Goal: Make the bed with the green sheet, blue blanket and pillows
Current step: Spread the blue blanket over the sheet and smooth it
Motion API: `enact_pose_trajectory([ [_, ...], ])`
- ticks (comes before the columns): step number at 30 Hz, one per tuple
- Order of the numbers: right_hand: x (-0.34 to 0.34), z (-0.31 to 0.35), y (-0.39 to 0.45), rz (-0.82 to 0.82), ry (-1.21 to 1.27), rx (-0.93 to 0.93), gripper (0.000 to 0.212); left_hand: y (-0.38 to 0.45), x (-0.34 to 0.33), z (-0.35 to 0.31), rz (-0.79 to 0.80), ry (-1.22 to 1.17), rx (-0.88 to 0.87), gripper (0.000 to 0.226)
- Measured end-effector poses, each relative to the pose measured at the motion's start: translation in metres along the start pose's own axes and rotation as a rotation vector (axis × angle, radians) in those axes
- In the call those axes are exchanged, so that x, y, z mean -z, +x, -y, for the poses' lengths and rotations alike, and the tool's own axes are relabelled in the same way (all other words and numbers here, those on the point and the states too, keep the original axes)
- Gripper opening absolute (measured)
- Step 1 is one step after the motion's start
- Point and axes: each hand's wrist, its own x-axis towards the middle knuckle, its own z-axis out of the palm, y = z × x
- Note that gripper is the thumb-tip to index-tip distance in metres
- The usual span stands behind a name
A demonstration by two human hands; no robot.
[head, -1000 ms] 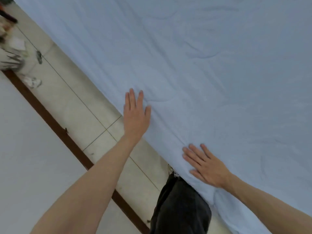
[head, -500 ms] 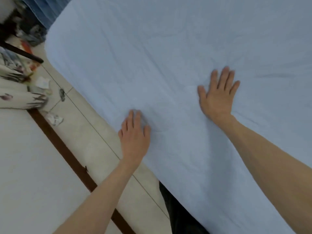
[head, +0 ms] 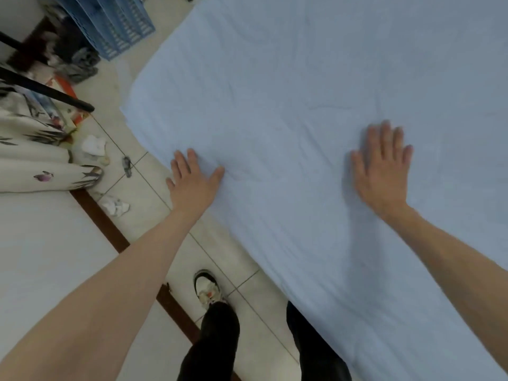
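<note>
You are standing at the bedside, pressing both flat palms on the blue blanket (head: 302,78). Your left hand (head: 193,180) is resting near its edge and your right hand (head: 382,171) farther in; fingers straight, gripping nothing. The blanket is covering the bed. Sheet and pillows are not showing; pillows likely remain.

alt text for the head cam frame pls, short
Head camera view, looking down: a person's left hand and right hand press flat, fingers spread, on a light blue blanket covering the bed, the left hand near its edge. Beside the bed lie a tiled floor, crumpled tissues, a blue plastic crate and the person's sneaker.
</note>
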Motion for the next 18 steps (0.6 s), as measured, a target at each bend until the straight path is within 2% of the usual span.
enact_pose_trajectory([
  [2,0.008,-0.002,0.062,-0.036,0.092,-0.437,0.077,0.028,0.019,0.015,0.008,0.117,-0.069,0.11],
  [3,0.006,0.015,0.078,-0.028,0.121,-0.563,0.081,0.045,0.029,0.024,0.022,0.165,-0.094,0.114],
  [4,-0.003,0.045,0.085,-0.012,0.102,-0.598,0.081,0.063,0.04,0.033,0.032,0.198,-0.106,0.115],
  [5,-0.019,0.084,0.082,0.009,0.04,-0.52,0.079,0.082,0.052,0.042,0.033,0.202,-0.105,0.114],
  [6,-0.038,0.128,0.072,0.029,-0.03,-0.356,0.076,0.101,0.064,0.048,0.028,0.159,-0.101,0.111],
  [9,-0.096,0.252,0.012,0.116,-0.145,0.232,0.069,0.155,0.096,0.059,-0.027,-0.113,-0.165,0.093],
  [11,-0.119,0.303,-0.02,0.221,-0.201,0.471,0.07,0.182,0.111,0.063,0.049,-0.283,-0.159,0.087],
  [14,-0.109,0.329,-0.021,0.403,-0.244,0.589,0.066,0.195,0.121,0.078,0.29,-0.35,-0.119,0.092],
  [16,-0.085,0.32,0.01,0.382,-0.245,0.609,0.061,0.195,0.129,0.087,0.378,-0.38,-0.13,0.098],
  [17,-0.071,0.31,0.033,0.333,-0.246,0.547,0.06,0.196,0.133,0.091,0.398,-0.393,-0.147,0.1],
  [18,-0.055,0.297,0.059,0.27,-0.231,0.391,0.059,0.197,0.137,0.094,0.425,-0.398,-0.165,0.102],
])
